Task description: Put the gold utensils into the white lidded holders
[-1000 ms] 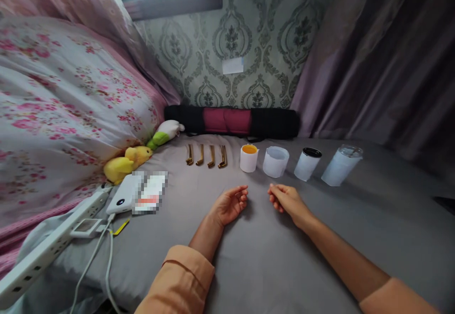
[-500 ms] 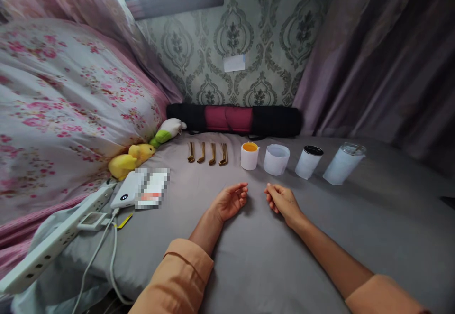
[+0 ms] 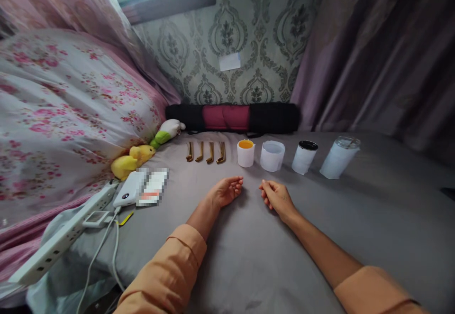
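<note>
A smooth grey sheet [image 3: 256,257] lies under both forearms. On it the left hand [image 3: 225,193] rests palm inward, its fingers half curled and loosely apart, holding nothing. The right hand [image 3: 279,199] rests well apart from it, back upward, fingers bent further in and thumb against the forefinger; no object shows there, though how fully they close cannot be told. Beyond the hands, untouched, stand a tall white-wrapped cylinder with a clear rim [image 3: 339,158], a wide white round cup [image 3: 272,157], a black-rimmed white cylinder [image 3: 304,160] and an orange-lined white cup [image 3: 245,156]. Left of these lie four bent gold metallic pieces [image 3: 221,155].
</note>
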The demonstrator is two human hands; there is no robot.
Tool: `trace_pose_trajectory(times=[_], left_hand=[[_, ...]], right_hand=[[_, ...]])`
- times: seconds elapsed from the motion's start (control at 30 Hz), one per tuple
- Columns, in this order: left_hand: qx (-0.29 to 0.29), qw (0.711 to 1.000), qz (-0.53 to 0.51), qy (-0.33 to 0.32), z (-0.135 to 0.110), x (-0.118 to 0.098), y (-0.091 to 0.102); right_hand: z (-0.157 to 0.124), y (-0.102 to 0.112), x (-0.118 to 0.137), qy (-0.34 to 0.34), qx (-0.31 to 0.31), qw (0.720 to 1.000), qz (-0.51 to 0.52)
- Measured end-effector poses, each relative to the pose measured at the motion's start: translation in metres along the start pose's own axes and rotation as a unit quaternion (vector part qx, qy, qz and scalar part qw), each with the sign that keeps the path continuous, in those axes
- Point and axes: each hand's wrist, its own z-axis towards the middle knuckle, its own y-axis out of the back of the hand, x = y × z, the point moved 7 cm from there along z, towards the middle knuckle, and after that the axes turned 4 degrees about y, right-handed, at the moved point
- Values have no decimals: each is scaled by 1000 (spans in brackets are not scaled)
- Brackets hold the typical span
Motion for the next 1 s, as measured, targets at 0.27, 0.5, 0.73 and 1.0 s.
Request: trace_pose_trajectory(times=[0.27,0.5,0.73,1.0], left_hand=[[-89,992,82,-37,11,-35,8],[-173,954,215,-117,18,-73,22],[-223,886,366,-178,16,-110,23],[-276,795,502,-201,18,-140,20]], right_hand=[[0,0,0,0,7,1000,3],[-1,1,0,-6,1,1000,-6],[-1,2,-1,-5,1,1000,-7],[-2,1,0,-7,3,1000,2]])
